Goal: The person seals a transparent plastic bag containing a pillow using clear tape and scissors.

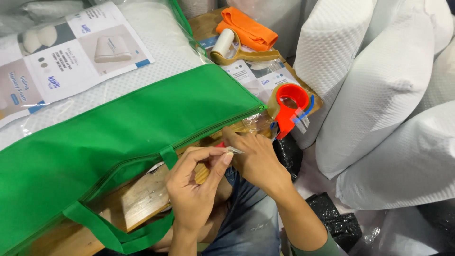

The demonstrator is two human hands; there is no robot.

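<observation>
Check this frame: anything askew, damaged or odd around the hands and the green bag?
Nothing damaged or spilled. Only oddity: the green bag overhangs the wooden table edge, one handle loop dangling. The tape dispenser also sits at the table's corner. Left hand and right hand pinch a small clear strip.

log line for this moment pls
left hand: pinches clear tape strip | right hand: fingers on same strip | green zip bag: on table | red tape dispenser: beside hands
</observation>
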